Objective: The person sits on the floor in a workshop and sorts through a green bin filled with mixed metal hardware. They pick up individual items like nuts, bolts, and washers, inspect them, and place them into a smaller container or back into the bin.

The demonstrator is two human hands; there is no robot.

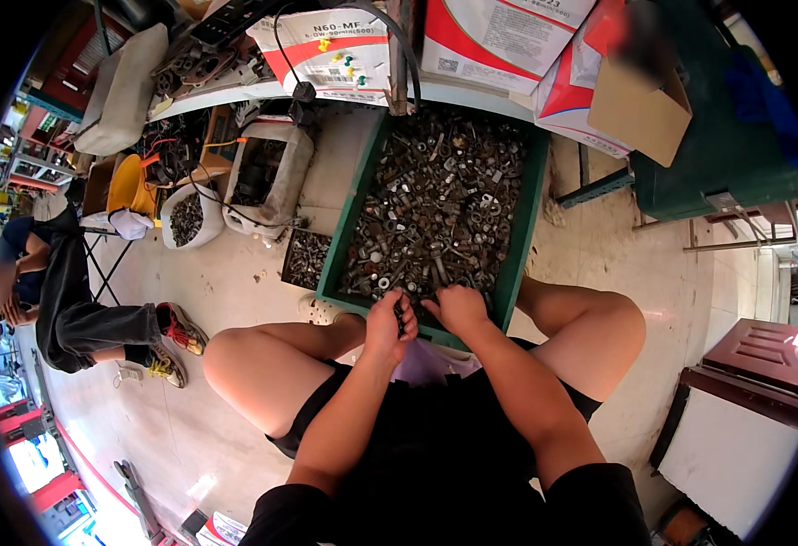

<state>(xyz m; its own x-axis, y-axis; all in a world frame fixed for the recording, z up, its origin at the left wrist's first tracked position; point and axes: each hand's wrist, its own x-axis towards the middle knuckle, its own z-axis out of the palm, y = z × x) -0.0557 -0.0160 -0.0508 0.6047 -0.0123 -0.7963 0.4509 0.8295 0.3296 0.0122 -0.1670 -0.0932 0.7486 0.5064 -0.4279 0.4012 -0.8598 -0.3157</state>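
A green tray [528, 225] full of mixed metal bolts, nuts and washers [433, 198] lies in front of me, between my knees. My left hand [393, 324] is at the tray's near edge, its fingers curled round small dark metal pieces, probably bolts or nuts. To its right, my right hand [460, 307] reaches into the near part of the heap. Its fingertips touch the hardware; whether they grip a piece is hidden. Just beyond my hands, a large bolt [438, 259] lies on the heap.
Left of the tray stand a small box of fasteners [308, 258], a cut plastic container of small parts [190, 215] and a larger cut jug [269, 177]. Battery cartons [481, 41] sit on the shelf beyond. A person [85, 293] sits at far left; a green case [720, 177] stands at right.
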